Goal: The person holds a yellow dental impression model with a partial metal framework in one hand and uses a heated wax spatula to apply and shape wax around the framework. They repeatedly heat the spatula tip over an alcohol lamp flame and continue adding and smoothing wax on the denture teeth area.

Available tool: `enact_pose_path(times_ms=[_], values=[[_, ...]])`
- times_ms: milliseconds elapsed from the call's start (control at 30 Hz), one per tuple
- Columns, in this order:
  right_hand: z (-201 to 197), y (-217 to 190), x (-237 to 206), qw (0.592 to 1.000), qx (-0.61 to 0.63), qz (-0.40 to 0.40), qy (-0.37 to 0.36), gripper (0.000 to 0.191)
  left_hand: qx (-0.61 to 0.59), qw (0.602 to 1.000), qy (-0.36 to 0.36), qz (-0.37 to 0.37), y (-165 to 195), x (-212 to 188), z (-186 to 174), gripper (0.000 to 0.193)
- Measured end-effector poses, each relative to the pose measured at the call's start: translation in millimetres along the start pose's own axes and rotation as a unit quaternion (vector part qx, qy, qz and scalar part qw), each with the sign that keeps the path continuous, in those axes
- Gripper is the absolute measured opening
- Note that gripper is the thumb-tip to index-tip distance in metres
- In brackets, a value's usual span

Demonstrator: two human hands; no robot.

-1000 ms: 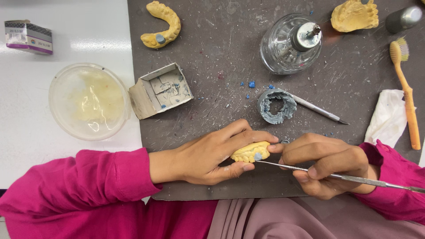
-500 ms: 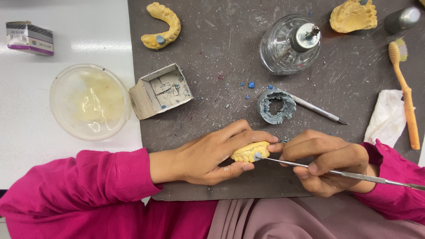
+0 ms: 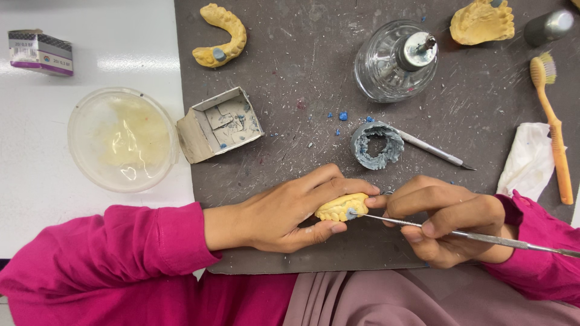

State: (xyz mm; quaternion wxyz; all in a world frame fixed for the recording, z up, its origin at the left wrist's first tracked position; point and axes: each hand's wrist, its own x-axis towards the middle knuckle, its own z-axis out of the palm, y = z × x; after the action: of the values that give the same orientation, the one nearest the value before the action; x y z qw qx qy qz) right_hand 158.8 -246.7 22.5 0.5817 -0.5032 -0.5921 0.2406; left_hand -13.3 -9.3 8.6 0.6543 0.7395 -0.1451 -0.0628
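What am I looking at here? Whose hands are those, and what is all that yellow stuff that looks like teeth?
This is one picture from a camera worn on a person's head, looking down at their own two hands and pink sleeves. The left hand holds a small yellow model of teeth. The right hand holds a thin metal tool like a pencil, its tip touching a blue spot on the model. They work over a scratched dark mat. On it lie two more yellow teeth models, a glass burner, a grey-blue ring, a small open box, a toothbrush and a white cloth. A clear round bowl sits beside the mat.
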Motion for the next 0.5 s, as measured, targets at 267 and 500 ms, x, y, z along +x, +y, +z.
enact_pose_path(times_ms=[267,500], values=[[-2.3,-1.8,1.1,1.0,0.017,0.009,-0.015,0.029,-0.011,1.0,0.004,0.015,-0.4,-0.7,-0.8,0.058],[-2.4,-1.6,0.6,1.0,0.011,0.018,-0.012,0.028,-0.01,1.0,0.002,0.011,-0.1,-0.8,-0.5,0.057]])
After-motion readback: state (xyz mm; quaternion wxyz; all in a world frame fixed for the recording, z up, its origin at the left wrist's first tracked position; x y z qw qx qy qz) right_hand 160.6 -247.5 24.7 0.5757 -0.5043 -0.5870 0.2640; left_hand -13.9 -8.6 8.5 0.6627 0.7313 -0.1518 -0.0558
